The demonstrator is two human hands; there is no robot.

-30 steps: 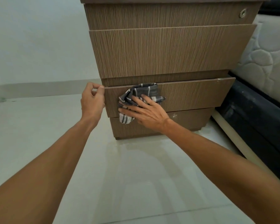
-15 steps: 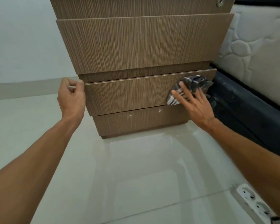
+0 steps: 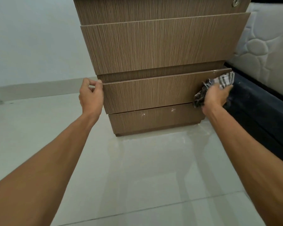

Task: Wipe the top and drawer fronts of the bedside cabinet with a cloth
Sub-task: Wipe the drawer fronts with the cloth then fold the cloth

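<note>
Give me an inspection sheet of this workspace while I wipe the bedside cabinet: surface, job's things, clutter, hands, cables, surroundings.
Surface: pale glossy tiled floor, bearing the cabinet.
Job's things: brown wood-grain bedside cabinet; grey-and-white striped cloth, bunched at the right end of the third drawer front.
Clutter: white specks on the lowest panel.
Grippers (hands): left hand pinches the third drawer front's upper left corner; right hand grips the cloth.
Cables: nothing seen.
Surroundings: white quilted mattress over a dark bed base on the right; pale wall on the left.
</note>
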